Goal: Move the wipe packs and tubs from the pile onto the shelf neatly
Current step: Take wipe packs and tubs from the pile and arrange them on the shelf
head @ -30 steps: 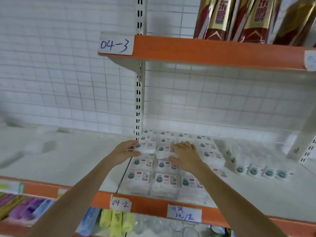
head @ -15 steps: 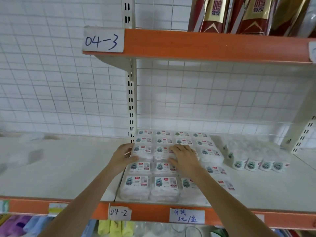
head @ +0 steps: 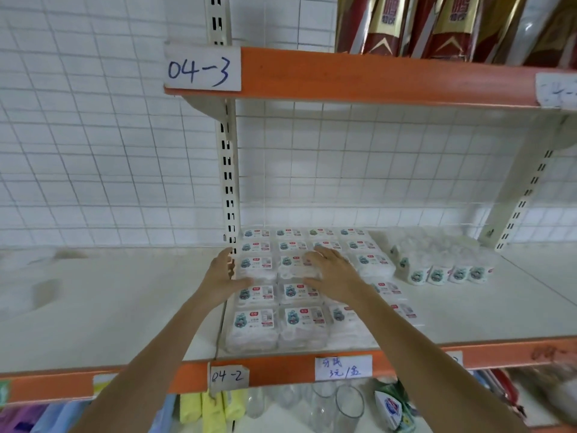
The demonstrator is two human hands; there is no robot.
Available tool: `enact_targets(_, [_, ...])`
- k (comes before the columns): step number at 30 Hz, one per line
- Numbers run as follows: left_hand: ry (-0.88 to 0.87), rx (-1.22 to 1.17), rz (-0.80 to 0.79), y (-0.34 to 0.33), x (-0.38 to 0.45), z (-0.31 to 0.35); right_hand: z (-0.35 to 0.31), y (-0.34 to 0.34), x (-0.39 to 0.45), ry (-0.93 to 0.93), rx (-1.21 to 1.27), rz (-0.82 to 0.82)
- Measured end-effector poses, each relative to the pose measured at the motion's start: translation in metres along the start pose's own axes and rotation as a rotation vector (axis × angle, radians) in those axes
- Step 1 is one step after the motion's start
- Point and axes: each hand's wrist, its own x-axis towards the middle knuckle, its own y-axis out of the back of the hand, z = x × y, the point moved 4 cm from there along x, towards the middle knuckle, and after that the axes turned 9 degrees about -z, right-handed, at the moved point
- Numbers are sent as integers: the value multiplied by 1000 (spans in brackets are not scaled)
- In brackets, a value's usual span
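Several white wipe packs [head: 254, 328] with green-and-red labels lie in tidy rows on the white shelf [head: 109, 307] marked 04-2. My left hand [head: 224, 276] presses flat against the left side of the block, by the third row from the front. My right hand [head: 331, 271] rests palm down on top of packs in the middle rows, fingers spread and straight. Right of the block, several small round tubs [head: 437, 273] lie on their sides in a row, labels facing me. My arms hide part of the packs on the right.
A perforated upright post [head: 229, 189] stands just behind my left hand. An orange shelf [head: 374, 78] marked 04-3 hangs overhead with red-and-gold bags. Below the orange front rail [head: 281, 375] are glass cups [head: 348, 404] and yellow items. White wire grid backs the shelving.
The view has shifted slightly and steadied. Both hands stay on the pack block, the left now set flat against its left side.
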Motion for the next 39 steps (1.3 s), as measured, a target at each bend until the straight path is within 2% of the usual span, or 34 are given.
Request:
enact_targets(3, [-66,243,81,8,-26,15,-3,14,-31,-6,3,90])
enact_targets(8, [-307,662,167,5,-94,33,-4,17,-105,2,-99,167])
enact_targets(13, [-355,920,187,-19,-172,34,2,-10,-179,10,-110,130])
enact_targets(18, [-281,1130,188,-42,-261,19,-20,-53,-234,107,-67,59])
enact_targets(21, [-170,1122,155,-42,-313,-4,-46,-81,-251,194,-17,-6])
enact_targets(26, [126,1017,127,-10,-391,-55,-107,-120,-259,365,36,-144])
enact_targets(35, [391,934,302,78,-480,-111,-246,-148,-220,593,100,-248])
enact_targets(39, [436,921,345,139,-498,-143,-317,-156,-186,652,112,-242])
